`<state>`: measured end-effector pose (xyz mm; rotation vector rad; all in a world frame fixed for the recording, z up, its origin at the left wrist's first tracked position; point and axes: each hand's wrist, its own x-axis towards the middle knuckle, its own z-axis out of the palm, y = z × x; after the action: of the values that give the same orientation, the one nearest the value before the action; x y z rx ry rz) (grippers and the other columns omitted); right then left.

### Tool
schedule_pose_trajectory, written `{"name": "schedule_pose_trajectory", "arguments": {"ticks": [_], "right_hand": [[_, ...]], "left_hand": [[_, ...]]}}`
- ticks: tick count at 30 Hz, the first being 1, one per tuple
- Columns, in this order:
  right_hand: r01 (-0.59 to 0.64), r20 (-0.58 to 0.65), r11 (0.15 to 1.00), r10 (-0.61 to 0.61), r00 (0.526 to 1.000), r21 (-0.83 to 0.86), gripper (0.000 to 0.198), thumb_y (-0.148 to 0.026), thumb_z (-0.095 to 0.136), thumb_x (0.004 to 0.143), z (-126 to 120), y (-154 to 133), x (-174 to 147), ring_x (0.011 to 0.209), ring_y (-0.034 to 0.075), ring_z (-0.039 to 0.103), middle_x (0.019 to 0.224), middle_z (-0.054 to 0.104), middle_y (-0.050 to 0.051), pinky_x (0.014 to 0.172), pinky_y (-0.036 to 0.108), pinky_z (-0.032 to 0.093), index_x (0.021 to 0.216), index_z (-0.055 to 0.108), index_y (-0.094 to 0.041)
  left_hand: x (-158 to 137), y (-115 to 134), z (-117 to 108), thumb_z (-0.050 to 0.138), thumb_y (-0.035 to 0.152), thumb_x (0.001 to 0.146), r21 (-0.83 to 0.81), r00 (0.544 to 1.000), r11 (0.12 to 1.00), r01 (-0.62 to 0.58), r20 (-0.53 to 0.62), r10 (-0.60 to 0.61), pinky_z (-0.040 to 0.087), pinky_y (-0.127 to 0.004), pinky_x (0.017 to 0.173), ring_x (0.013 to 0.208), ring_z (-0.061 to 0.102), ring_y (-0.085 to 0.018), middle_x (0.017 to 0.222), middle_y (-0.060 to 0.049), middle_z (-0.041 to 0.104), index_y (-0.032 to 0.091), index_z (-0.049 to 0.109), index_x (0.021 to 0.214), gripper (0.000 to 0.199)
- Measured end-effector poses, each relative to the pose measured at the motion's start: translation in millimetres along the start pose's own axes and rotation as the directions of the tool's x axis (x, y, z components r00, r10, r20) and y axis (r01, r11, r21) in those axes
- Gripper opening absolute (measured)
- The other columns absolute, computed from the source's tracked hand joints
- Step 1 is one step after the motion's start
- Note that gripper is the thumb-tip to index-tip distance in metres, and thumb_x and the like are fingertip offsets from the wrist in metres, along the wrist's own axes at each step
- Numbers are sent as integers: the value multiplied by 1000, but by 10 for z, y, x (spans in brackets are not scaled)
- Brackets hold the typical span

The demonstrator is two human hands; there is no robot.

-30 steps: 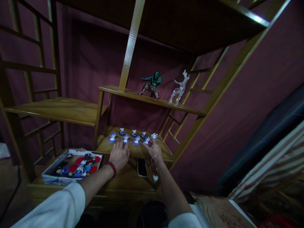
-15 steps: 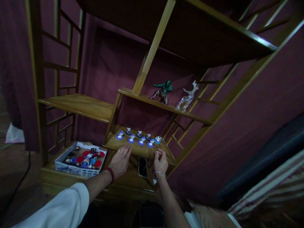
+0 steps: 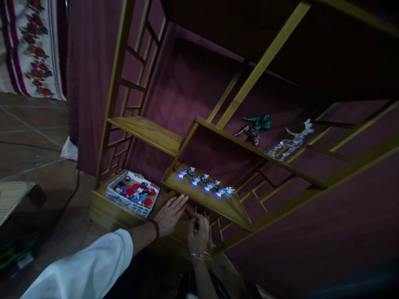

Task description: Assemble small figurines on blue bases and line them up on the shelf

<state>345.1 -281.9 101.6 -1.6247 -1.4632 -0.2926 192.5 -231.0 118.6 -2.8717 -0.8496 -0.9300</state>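
Note:
My left hand (image 3: pixel 171 214) is open, its fingers stretched out together at the front edge of the low wooden shelf (image 3: pixel 215 202). My right hand (image 3: pixel 199 234) is lower and further right, in front of a dark phone (image 3: pixel 196 224) that it partly hides. Its fingers are curled, and I cannot make out what is in them. On the shelf stand small flat character figures in two rows. The front row has purple bases, one being the figure (image 3: pixel 195 181); behind are black-based ones such as the figure (image 3: pixel 205 178). A blue figure (image 3: pixel 230 190) stands at the right end.
An open box (image 3: pixel 134 206) of jumbled figures with red, blue and purple bases sits left on the cabinet. Above, a green and brown figurine (image 3: pixel 254 128) and a clear deer figurine (image 3: pixel 293 141) stand on a shelf board. A slanting wooden post (image 3: pixel 264 62) rises behind them.
The view has swung left, so the cabinet appears further right and more tilted. My right hand has moved from the shelf's front edge down to the phone. My left hand stays near the edge.

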Motion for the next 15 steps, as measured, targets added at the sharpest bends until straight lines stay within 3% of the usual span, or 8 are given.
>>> {"name": "schedule_pose_trajectory", "arguments": {"ticks": [4, 9, 15], "right_hand": [[40, 127, 997, -48, 991, 62, 27, -23, 32, 83, 323, -181, -153, 97, 20, 53, 98, 56, 11, 87, 36, 43, 95, 56, -18], [62, 211, 992, -85, 974, 111, 28, -12, 37, 76, 761, -278, -294, 94, 19, 56, 98, 58, 12, 84, 34, 47, 90, 60, -16], [44, 358, 989, -91, 929, 138, 33, -5, 39, 69, 1211, -438, -335, 90, 19, 59, 95, 61, 10, 82, 32, 48, 88, 63, -16]], "left_hand": [[-167, -137, 16, 43, 6, 62, -43, 991, 996, 79, 110, -74, 24, -43, 103, 133, -2, -24, 146, -13, 10, 6, 40, 122, 60], [-389, -421, 80, 45, 11, 66, -59, 973, 992, 113, 211, -98, 29, -43, 101, 133, 6, -23, 145, -10, 17, 7, 43, 121, 56], [-650, -774, 156, 44, 14, 71, -77, 965, 978, 195, 192, -177, 23, -37, 106, 132, 16, -22, 139, -15, 31, 4, 44, 120, 50]]}}
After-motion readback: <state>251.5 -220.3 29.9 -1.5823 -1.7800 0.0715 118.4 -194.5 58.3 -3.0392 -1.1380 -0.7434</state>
